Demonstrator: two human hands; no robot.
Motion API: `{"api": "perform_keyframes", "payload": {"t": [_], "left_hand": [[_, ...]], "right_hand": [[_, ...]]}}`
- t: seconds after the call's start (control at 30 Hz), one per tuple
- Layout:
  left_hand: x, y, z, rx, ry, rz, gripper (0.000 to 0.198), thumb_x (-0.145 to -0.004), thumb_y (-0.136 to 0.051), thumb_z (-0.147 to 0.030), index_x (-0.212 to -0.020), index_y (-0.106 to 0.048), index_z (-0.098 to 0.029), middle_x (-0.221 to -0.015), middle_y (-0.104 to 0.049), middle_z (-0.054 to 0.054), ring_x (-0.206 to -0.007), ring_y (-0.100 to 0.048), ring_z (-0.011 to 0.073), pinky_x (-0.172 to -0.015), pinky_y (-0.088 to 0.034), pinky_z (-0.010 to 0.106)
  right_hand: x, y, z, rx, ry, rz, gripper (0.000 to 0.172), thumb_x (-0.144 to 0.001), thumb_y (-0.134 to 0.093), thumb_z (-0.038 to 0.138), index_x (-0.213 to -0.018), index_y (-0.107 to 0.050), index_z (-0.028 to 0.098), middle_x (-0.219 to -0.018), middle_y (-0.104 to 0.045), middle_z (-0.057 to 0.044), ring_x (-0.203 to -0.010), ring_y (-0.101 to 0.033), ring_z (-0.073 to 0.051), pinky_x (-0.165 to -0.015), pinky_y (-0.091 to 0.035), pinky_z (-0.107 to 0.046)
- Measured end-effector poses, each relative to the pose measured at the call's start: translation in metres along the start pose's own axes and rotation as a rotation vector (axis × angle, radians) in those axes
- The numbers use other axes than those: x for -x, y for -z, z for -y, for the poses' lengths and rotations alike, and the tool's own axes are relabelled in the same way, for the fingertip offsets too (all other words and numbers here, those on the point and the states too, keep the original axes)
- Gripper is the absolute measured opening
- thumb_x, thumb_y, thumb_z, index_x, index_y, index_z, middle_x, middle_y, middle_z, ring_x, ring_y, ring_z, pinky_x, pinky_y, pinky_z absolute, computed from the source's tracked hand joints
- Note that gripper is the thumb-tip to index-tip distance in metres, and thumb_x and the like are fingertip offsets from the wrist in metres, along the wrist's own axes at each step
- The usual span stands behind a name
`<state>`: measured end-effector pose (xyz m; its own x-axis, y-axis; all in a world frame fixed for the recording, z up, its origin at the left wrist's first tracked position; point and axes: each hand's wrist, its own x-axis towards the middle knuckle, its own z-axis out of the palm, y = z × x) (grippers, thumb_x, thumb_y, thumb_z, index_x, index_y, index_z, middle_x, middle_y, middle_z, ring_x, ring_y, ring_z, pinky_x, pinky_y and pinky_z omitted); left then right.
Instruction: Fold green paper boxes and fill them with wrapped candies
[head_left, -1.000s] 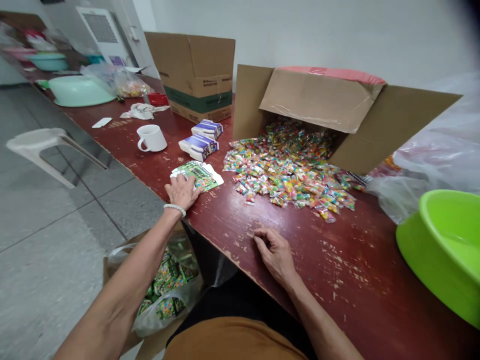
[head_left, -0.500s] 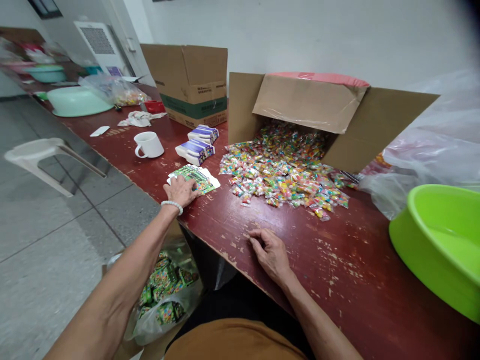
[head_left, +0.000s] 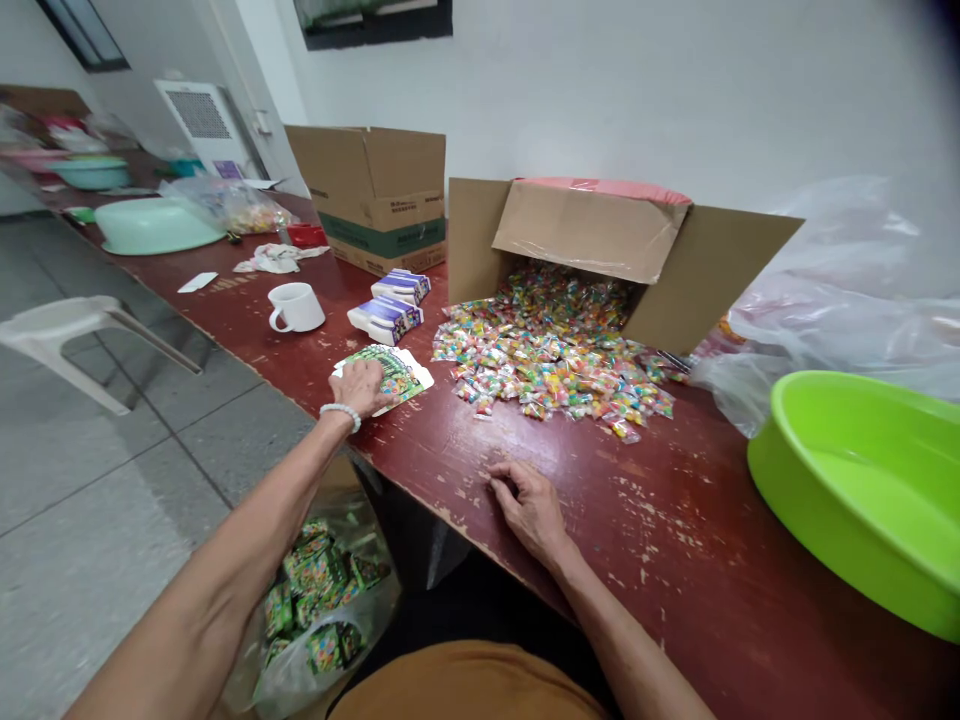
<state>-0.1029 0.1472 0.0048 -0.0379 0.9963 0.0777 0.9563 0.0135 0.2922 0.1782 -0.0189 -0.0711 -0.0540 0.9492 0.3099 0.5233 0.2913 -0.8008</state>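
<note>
Left hand [head_left: 360,388] rests on flat green cartons [head_left: 403,374] at the tabletop's [head_left: 600,540] near edge, grip unclear; right hand [head_left: 534,508], fingers curled together. Cardboard box [head_left: 577,238] spills wrapped candies [head_left: 540,368]; plastic bag [head_left: 300,682] holds green packs [head_left: 315,568].

A scuffed red table [head_left: 675,530] carries wrapped candies [head_left: 547,370], green cartons [head_left: 403,374], a white mug [head_left: 301,308] — and a lime basin [head_left: 795,480].

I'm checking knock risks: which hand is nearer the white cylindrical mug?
Left. The left hand, on flat green printed cartons, is front-right of the mug; the right hand is farther right, at the scratched red table.
</note>
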Motion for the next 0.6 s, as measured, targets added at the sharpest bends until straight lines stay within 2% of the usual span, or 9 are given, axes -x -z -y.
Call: {"api": "perform_keyframes", "payload": {"t": [0.07, 0.13, 0.2, 0.3, 0.37, 0.43, 0.5, 0.6], "left_hand": [[0.005, 0.0, -0.001, 0.129, 0.017, -0.013, 0.037, -0.067, -0.075, -0.044, -0.09, -0.058, -0.02, -0.105, -0.067, 0.014, -0.112, -0.055, 0.0386, -0.091, -0.041, 0.047], [0.016, -0.003, -0.004, 0.292, 0.033, -0.011, 0.034, -0.067, -0.073, -0.045, -0.083, -0.054, -0.022, -0.085, -0.066, 0.006, -0.095, -0.062, 0.0305, -0.081, -0.045, 0.038], [0.035, -0.009, -0.009, 0.474, 0.05, 0.005, 0.036, -0.067, -0.07, -0.05, -0.077, -0.05, -0.022, -0.074, -0.063, 0.001, -0.077, -0.063, 0.0231, -0.068, -0.045, 0.031], [0.075, -0.02, -0.025, 0.736, 0.061, 0.078, 0.044, -0.063, -0.071, -0.057, -0.073, -0.049, -0.021, -0.066, -0.061, -0.001, -0.059, -0.058, 0.0171, -0.054, -0.043, 0.027], [0.103, -0.028, -0.039, 0.879, 0.059, 0.153, 0.047, -0.061, -0.074, -0.059, -0.074, -0.054, -0.019, -0.064, -0.063, 0.0, -0.054, -0.058, 0.0157, -0.051, -0.044, 0.026], [0.125, -0.036, -0.054, 0.99, 0.055, 0.207, 0.047, -0.063, -0.074, -0.06, -0.077, -0.057, -0.018, -0.068, -0.066, 0.001, -0.056, -0.06, 0.0156, -0.053, -0.047, 0.027], [0.135, -0.042, -0.065, 1.062, 0.051, 0.232, 0.047, -0.065, -0.074, -0.061, -0.078, -0.057, -0.018, -0.069, -0.067, 0.001, -0.057, -0.06, 0.0152, -0.054, -0.047, 0.026], [0.13, -0.047, -0.068, 1.087, 0.04, 0.216, 0.045, -0.067, -0.075, -0.058, -0.072, -0.056, -0.018, -0.061, -0.06, -0.002, -0.052, -0.053, 0.0126, -0.05, -0.04, 0.023]], "right_hand": [[-0.001, 0.0, -0.001, -0.037, -0.031, -0.01, 0.015, -0.086, -0.056, 0.024, -0.091, -0.071, 0.022, -0.091, -0.074, -0.006, -0.086, -0.069, -0.023, -0.082, -0.052, -0.036], [-0.002, -0.001, -0.002, -0.121, -0.111, -0.017, 0.013, -0.084, -0.059, 0.027, -0.089, -0.071, 0.022, -0.092, -0.074, -0.005, -0.088, -0.069, -0.023, -0.084, -0.052, -0.037], [-0.004, -0.001, -0.002, -0.203, -0.206, -0.016, 0.019, -0.085, -0.059, 0.034, -0.093, -0.07, 0.021, -0.09, -0.074, -0.005, -0.082, -0.069, -0.022, -0.078, -0.054, -0.036], [-0.009, 0.0, 0.007, -0.412, -0.358, -0.033, 0.039, -0.087, -0.058, 0.045, -0.115, -0.061, 0.018, -0.099, -0.072, -0.007, -0.072, -0.068, -0.018, -0.061, -0.055, -0.029], [-0.014, -0.001, 0.018, -0.606, -0.403, -0.069, 0.053, -0.082, -0.066, 0.047, -0.125, -0.052, 0.02, -0.109, -0.07, -0.009, -0.078, -0.069, -0.017, -0.062, -0.056, -0.027], [-0.02, -0.003, 0.027, -0.732, -0.375, -0.075, 0.059, -0.078, -0.071, 0.044, -0.127, -0.048, 0.021, -0.109, -0.07, -0.008, -0.085, -0.07, -0.019, -0.068, -0.057, -0.028], [-0.027, -0.008, 0.029, -0.711, -0.345, -0.042, 0.052, -0.079, -0.067, 0.042, -0.123, -0.049, 0.022, -0.102, -0.072, -0.005, -0.084, -0.07, -0.019, -0.07, -0.058, -0.029], [-0.034, -0.011, 0.018, -0.527, -0.357, -0.021, 0.041, -0.081, -0.061, 0.038, -0.117, -0.053, 0.02, -0.087, -0.071, -0.002, -0.075, -0.068, -0.019, -0.067, -0.057, -0.031]]}}
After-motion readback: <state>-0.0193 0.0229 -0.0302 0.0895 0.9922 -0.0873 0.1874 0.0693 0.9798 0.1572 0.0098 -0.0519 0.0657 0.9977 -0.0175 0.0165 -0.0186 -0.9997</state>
